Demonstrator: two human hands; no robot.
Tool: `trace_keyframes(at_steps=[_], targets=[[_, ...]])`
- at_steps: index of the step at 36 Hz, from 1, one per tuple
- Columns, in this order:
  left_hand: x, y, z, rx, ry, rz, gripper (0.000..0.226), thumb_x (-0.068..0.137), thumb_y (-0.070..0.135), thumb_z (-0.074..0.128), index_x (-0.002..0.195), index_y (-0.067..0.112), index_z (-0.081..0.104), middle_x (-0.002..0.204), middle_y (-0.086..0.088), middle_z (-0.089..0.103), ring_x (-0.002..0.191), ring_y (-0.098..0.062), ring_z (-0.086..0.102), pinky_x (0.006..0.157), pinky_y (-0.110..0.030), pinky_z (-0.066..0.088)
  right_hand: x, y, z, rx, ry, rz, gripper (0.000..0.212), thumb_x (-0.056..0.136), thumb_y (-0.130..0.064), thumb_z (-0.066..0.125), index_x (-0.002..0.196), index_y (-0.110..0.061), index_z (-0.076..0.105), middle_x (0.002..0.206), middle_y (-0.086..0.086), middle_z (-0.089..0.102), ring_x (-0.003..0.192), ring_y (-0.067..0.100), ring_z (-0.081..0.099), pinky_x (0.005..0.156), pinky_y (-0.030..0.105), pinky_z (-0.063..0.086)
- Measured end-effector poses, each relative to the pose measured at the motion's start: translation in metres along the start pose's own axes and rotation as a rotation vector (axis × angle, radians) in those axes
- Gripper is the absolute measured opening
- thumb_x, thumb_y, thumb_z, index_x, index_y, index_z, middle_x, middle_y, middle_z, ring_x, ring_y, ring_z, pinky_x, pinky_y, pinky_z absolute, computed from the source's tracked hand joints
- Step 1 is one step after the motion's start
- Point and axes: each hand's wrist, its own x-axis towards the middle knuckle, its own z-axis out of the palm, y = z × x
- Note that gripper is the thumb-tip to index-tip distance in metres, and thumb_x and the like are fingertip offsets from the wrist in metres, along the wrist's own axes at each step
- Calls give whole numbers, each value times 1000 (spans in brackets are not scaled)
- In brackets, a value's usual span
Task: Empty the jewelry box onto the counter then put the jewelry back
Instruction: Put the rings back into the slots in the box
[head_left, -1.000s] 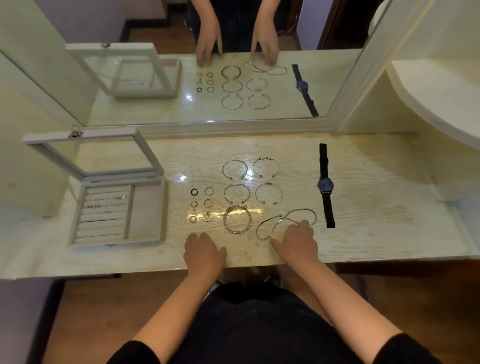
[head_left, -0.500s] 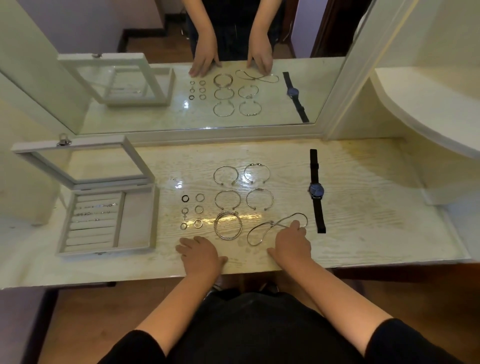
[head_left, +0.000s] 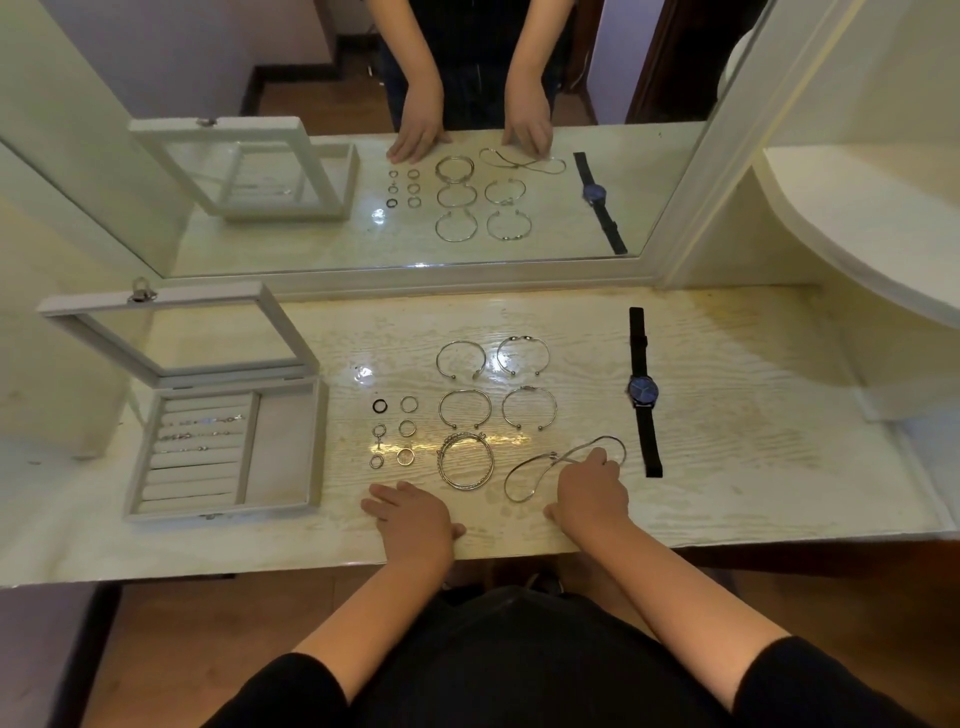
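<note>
While the jewelry box (head_left: 223, 457) sits at the far left of the counter (head_left: 753, 415), its glass lid (head_left: 171, 332) stands raised behind it, and the padded rolls in its left compartment hold a few small pieces too tiny to name. Just right of the box lie six rings (head_left: 407, 428) in two short columns, with a black ring (head_left: 374, 406) at the far left corner of the group. Next come four open cuff bracelets (head_left: 462, 342) laid in a two-by-two block, and on the near side of them a stack of bangles (head_left: 442, 460). The left hand (head_left: 415, 512) rests flat on the counter near the front edge, fingers straight and spread, touching no jewelry. To its right a thin necklace (head_left: 551, 457) lies in a loose loop. The right hand (head_left: 592, 491) is over the near right part of that loop, knuckles bent and fingertips down on the wire; I cannot tell whether it pinches it or only touches it. Farther right, well apart from the bracelets, a dark watch (head_left: 643, 391) lies with its strap stretched out straight from far to near. A mirror (head_left: 311, 249) along the far side repeats the whole layout.
</note>
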Motion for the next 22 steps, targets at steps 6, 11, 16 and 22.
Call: trace_keyframes(at_steps=[6, 11, 16, 22], targets=[[3, 1, 2, -15, -9, -13, 100, 85, 49, 56, 141, -13, 1, 145, -42, 3, 135, -55, 11, 110, -44, 28, 0, -2, -1, -8, -17, 12, 48, 86, -33, 63, 123, -6, 50, 129, 15, 31, 119, 29, 37, 91, 34, 46], [4, 1, 2, -22, -16, -8, 99, 86, 48, 56, 141, -13, 0, 145, -43, 1, 135, -56, 9, 110, -45, 28, 0, -2, -1, -19, -26, 19, 50, 86, -33, 62, 125, -6, 49, 129, 15, 30, 119, 29, 36, 92, 34, 47], [2, 1, 1, -14, -16, -3, 98, 87, 47, 55, 140, -14, -1, 145, -43, 2, 135, -56, 10, 110, -45, 28, -1, -2, -2, -36, -23, 14, 48, 87, -31, 61, 125, -6, 48, 129, 16, 31, 119, 29, 37, 92, 35, 48], [0, 1, -4, -12, -23, 5, 97, 86, 46, 56, 141, -13, 3, 145, -43, 5, 134, -56, 13, 110, -44, 29, 1, -3, -4, -78, -22, 16, 49, 86, -34, 62, 125, -8, 49, 127, 14, 34, 117, 26, 41, 91, 33, 47]])
